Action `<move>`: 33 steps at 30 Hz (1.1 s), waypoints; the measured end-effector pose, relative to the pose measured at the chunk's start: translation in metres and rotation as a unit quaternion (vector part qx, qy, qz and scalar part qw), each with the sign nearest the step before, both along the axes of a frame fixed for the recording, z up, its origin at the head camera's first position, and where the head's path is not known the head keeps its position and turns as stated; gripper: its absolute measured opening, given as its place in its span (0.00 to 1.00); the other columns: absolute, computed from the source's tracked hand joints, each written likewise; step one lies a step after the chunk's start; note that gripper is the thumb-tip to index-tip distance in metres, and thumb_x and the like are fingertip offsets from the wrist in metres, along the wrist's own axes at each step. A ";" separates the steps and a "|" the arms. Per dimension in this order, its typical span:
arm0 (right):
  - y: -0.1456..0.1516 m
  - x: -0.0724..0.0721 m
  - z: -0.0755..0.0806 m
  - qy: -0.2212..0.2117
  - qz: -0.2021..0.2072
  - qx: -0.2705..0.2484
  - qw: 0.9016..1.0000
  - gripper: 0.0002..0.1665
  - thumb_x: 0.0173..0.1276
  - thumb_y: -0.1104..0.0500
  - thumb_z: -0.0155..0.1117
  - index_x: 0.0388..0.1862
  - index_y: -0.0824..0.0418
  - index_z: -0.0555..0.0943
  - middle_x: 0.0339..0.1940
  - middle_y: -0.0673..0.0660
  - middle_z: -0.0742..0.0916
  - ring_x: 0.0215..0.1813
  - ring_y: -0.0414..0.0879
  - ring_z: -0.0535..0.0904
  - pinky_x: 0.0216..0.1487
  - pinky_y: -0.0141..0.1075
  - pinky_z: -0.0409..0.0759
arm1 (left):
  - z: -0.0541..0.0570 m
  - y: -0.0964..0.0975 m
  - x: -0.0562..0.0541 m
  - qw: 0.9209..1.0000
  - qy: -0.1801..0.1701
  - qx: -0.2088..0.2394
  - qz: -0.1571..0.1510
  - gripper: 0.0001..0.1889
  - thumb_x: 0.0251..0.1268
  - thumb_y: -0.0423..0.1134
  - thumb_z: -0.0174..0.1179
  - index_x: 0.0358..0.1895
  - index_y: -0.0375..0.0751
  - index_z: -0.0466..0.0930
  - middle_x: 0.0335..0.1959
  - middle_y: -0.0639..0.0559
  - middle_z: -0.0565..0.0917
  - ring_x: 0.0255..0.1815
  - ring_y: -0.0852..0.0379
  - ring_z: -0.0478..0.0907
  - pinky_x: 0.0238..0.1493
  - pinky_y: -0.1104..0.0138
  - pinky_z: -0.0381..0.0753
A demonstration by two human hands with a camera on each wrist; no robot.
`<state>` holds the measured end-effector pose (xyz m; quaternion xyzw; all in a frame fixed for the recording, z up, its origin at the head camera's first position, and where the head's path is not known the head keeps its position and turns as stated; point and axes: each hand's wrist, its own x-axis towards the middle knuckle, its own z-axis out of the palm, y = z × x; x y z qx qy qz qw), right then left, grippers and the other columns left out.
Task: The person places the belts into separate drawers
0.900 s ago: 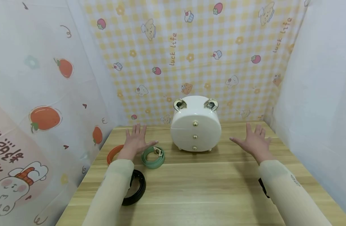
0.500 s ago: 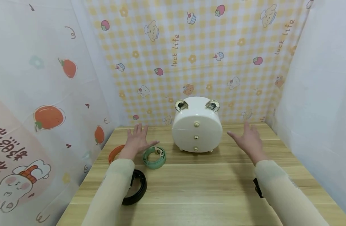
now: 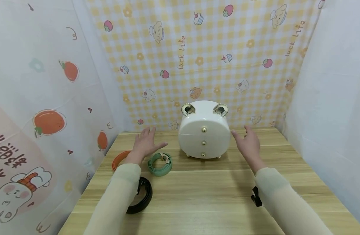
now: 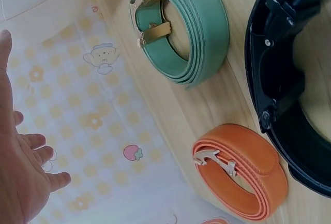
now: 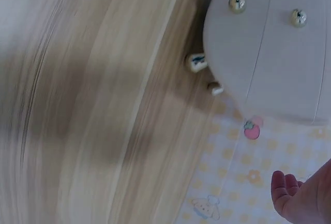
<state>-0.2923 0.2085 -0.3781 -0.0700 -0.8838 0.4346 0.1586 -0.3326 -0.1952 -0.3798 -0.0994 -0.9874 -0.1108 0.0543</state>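
A white rounded box [image 3: 194, 138] with gold ear-shaped rings on top, three gold knobs down its front and small gold feet stands at the back of the table. My right hand [image 3: 249, 145] is held just right of it, thumb toward its side, holding nothing. Over the table left of the box, my left hand [image 3: 144, 145] has its fingers spread and holds nothing. Beneath and beside it lie a coiled green belt [image 4: 209, 32] with a gold buckle, a coiled orange belt [image 4: 269, 182] and a coiled black belt [image 3: 146, 197], partly hidden by the left sleeve in the head view.
The wooden table [image 3: 203, 195] ends at a checked, printed cloth [image 3: 210, 49] behind the box. Cloth walls [image 3: 330, 98] also close in both sides.
My right hand has moved left toward the box, its spread fingers now closer together. My left hand has shifted slightly to the right. The box and belts have not moved.
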 end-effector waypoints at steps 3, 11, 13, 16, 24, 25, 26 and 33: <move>-0.008 0.000 0.000 0.003 -0.013 -0.052 0.999 0.46 0.74 0.38 0.55 0.78 0.65 0.57 0.72 0.71 0.68 0.67 0.67 0.70 0.62 0.59 0.72 | 0.000 0.000 0.000 1.000 -0.004 0.015 0.001 0.54 0.62 0.74 0.51 0.80 0.39 0.46 0.78 0.31 0.50 0.77 0.33 0.46 0.70 0.35 0.47; -0.041 0.003 0.000 0.071 -0.037 -0.129 0.988 0.33 0.73 0.46 0.60 0.68 0.65 0.71 0.58 0.66 0.80 0.56 0.59 0.78 0.55 0.51 0.77 | -0.001 -0.001 0.001 0.999 -0.011 0.046 0.004 0.53 0.63 0.72 0.53 0.80 0.39 0.46 0.77 0.31 0.51 0.76 0.32 0.50 0.70 0.36 0.51; -0.049 0.003 -0.001 0.084 -0.039 -0.146 0.985 0.31 0.73 0.48 0.61 0.66 0.66 0.73 0.55 0.65 0.81 0.53 0.57 0.79 0.53 0.49 0.77 | -0.003 -0.002 0.001 0.998 -0.012 0.056 0.003 0.53 0.64 0.71 0.54 0.80 0.39 0.45 0.77 0.30 0.52 0.75 0.31 0.51 0.70 0.37 0.53; -0.062 0.003 -0.002 0.087 -0.038 -0.170 0.981 0.29 0.73 0.49 0.61 0.65 0.65 0.73 0.52 0.62 0.81 0.51 0.54 0.79 0.51 0.46 0.78 | -0.006 -0.004 0.001 0.997 -0.021 0.080 0.004 0.52 0.64 0.69 0.55 0.80 0.40 0.44 0.77 0.32 0.51 0.76 0.32 0.51 0.70 0.38 0.54; -0.093 0.003 -0.007 0.086 -0.029 -0.199 0.976 0.27 0.70 0.51 0.64 0.63 0.64 0.75 0.49 0.60 0.81 0.49 0.52 0.79 0.51 0.44 0.77 | -0.015 -0.007 0.005 0.986 -0.052 0.155 0.018 0.56 0.59 0.76 0.52 0.81 0.46 0.42 0.79 0.36 0.49 0.77 0.34 0.48 0.70 0.38 0.54; -0.096 0.003 -0.008 0.085 -0.027 -0.201 0.976 0.27 0.70 0.51 0.64 0.62 0.63 0.75 0.49 0.60 0.82 0.49 0.52 0.80 0.51 0.43 0.78 | -0.015 -0.007 0.006 0.985 -0.056 0.163 0.020 0.57 0.58 0.78 0.51 0.81 0.47 0.41 0.79 0.37 0.49 0.77 0.34 0.47 0.70 0.37 0.54; -0.099 0.003 -0.009 0.083 -0.025 -0.204 0.975 0.27 0.69 0.51 0.65 0.62 0.63 0.75 0.49 0.59 0.82 0.49 0.52 0.80 0.51 0.43 0.78 | -0.016 -0.007 0.007 0.983 -0.061 0.172 0.021 0.58 0.57 0.79 0.51 0.81 0.47 0.41 0.79 0.37 0.49 0.78 0.34 0.47 0.69 0.37 0.54; -0.117 0.002 -0.010 0.078 -0.014 -0.216 0.973 0.27 0.70 0.50 0.65 0.63 0.62 0.74 0.50 0.60 0.82 0.50 0.53 0.80 0.51 0.45 0.78 | -0.022 -0.006 0.010 0.970 -0.079 0.230 0.022 0.54 0.62 0.73 0.53 0.81 0.46 0.40 0.80 0.36 0.47 0.78 0.35 0.45 0.70 0.37 0.53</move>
